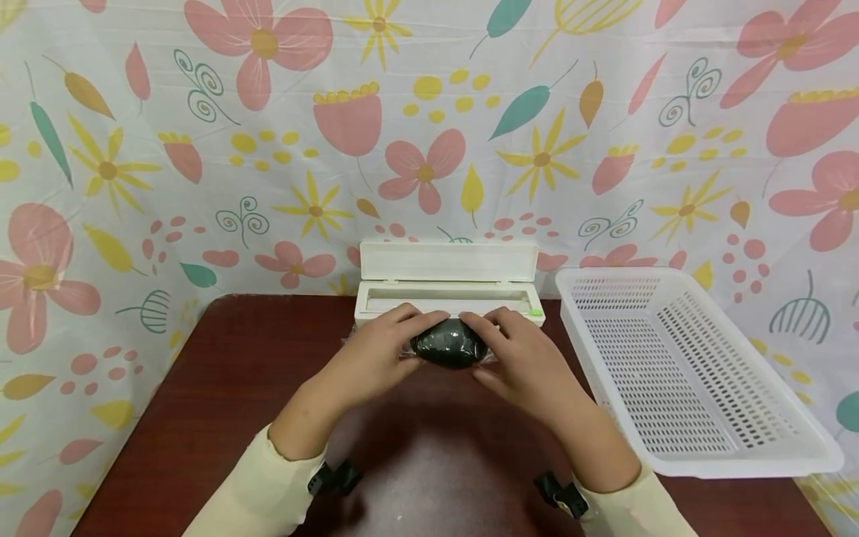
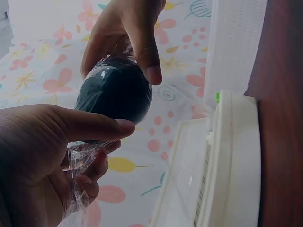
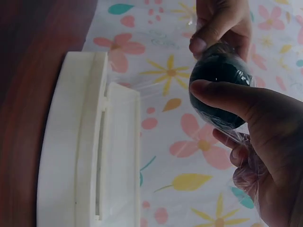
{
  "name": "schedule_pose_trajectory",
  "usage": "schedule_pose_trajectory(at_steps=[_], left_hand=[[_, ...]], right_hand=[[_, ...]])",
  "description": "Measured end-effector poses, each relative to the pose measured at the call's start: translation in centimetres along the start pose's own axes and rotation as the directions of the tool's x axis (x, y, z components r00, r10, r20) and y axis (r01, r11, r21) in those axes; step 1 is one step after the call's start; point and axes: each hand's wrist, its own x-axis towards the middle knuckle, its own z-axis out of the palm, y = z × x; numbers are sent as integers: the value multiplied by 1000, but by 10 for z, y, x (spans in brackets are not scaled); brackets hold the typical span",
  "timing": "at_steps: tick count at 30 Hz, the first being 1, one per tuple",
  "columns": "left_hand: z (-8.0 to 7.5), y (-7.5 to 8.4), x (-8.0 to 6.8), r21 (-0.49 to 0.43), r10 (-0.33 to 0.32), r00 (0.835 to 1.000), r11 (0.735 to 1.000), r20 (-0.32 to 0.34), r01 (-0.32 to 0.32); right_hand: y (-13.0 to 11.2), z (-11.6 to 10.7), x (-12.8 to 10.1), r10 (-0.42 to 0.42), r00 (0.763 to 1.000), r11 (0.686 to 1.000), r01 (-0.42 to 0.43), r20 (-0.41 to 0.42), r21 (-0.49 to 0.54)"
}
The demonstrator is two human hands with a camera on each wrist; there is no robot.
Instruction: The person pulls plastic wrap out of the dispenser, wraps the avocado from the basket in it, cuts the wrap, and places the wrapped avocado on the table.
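Nearest, we see two hands over one table (image 1: 429, 477): the left hand (image 1: 376, 350) at nine o'clock and the right hand (image 1: 520, 362) at three, both pinching one dark, film-wrapped object (image 1: 450, 344) between them. Farther right, at three o'clock, we count one basket (image 1: 725, 464); beyond, at twelve, one lidded white box (image 1: 448, 286), opened.

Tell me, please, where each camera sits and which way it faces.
Head: on the head, facing forward and down at the dark wrapped object; sleeves, left grip and right grip show.
Left wrist: on that wrist, facing the dark wrapped object; both grips show, the left nearer.
Right wrist: on that wrist, facing the dark wrapped object; both grips show, the right nearer.
Both wrist views share the open white box and floral sheet.
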Motion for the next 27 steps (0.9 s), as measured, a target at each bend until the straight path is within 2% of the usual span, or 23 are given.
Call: schedule_pose_trajectory(at_steps=[6, 12, 17, 22, 27], left_hand=[[6, -4, -5, -51, -24, 996, 998, 87, 29], [12, -8, -10, -109, -69, 982, 990, 176, 89], [20, -14, -13, -136, -87, 971, 984, 223, 120], [28, -20, -14, -154, -87, 961, 980, 261, 130], [36, -23, -16, -137, -90, 953, 981, 290, 135]], right_hand=[[-1, 6, -7, 19, 996, 1000, -21, 82, 17], [-2, 12, -13, 37, 985, 998, -45, 171, 41], [-2, 16, -17, 64, 967, 994, -85, 245, 75], [0, 22, -20, 91, 947, 977, -145, 309, 155], [4, 30, -24, 121, 923, 960, -202, 365, 195]])
